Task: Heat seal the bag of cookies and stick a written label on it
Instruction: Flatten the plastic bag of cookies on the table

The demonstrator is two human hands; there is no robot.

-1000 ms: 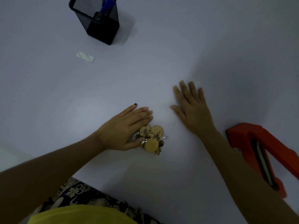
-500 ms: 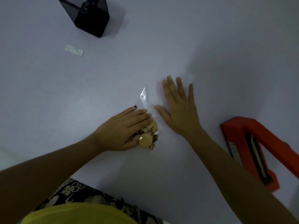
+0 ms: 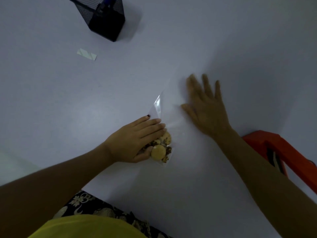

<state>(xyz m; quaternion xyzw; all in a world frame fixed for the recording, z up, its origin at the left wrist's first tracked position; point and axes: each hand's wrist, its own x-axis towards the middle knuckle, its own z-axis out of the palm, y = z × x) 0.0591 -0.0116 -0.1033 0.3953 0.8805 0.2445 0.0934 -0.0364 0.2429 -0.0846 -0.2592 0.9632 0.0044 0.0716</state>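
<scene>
A clear plastic bag of cookies (image 3: 162, 148) lies on the white table (image 3: 51, 109), its cookies bunched at the near end. My left hand (image 3: 135, 141) presses flat on the cookie end, fingers together. The bag's empty upper part (image 3: 167, 109) stretches away towards the upper right, one edge lifted. My right hand (image 3: 205, 107) lies flat, fingers spread, on that empty part and is slightly blurred. A small white label strip (image 3: 87, 54) lies at the far left. The orange heat sealer (image 3: 281, 152) stands at the right edge.
A black mesh pen holder (image 3: 104, 16) with a blue pen and papers stands at the far side. The table's near edge runs just in front of my lap, where yellow and patterned cloth (image 3: 96, 219) shows.
My right hand has slid along the bag's empty part, away from the cookies. The bag's edge has lifted off the table. My left hand stays pressed on the cookies.
</scene>
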